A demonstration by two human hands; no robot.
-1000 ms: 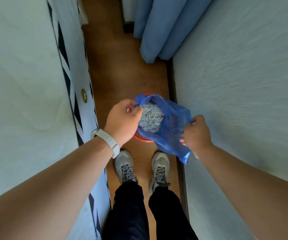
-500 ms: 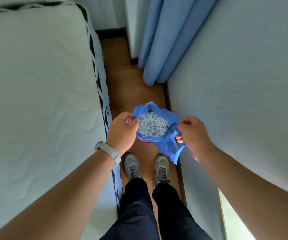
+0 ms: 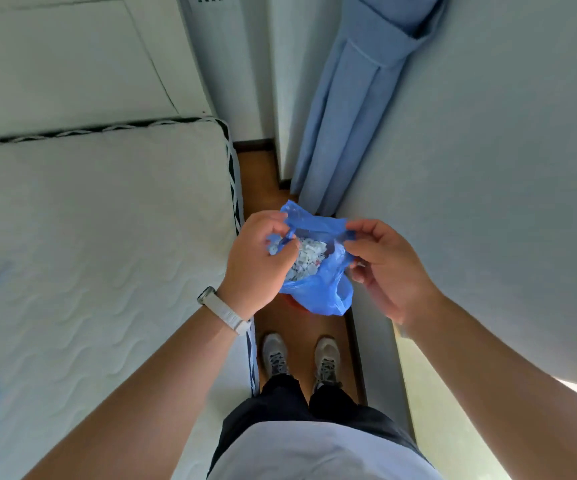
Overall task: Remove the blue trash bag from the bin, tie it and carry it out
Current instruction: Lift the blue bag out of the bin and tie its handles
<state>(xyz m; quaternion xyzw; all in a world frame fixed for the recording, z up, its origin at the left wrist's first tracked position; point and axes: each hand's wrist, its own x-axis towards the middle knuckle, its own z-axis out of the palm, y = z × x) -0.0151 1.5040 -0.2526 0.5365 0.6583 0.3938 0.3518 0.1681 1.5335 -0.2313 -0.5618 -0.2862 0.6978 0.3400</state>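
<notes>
The blue trash bag (image 3: 325,289) hangs in the air between my hands, its mouth open, with white shredded scraps (image 3: 309,259) showing inside. My left hand (image 3: 257,265) pinches the left edge of the bag's mouth. My right hand (image 3: 387,268) pinches the right edge near the top. A sliver of the red bin (image 3: 292,302) shows on the floor just under the bag; most of it is hidden by the bag.
I stand in a narrow strip of wooden floor (image 3: 273,327) between a white mattress (image 3: 100,244) on the left and a white wall (image 3: 487,168) on the right. A blue curtain (image 3: 356,109) hangs ahead. My two grey shoes (image 3: 300,358) are below the bag.
Both hands have risen with the bag and come closer together, narrowing its mouth. The bag now hangs above the bin, and my view has tilted up.
</notes>
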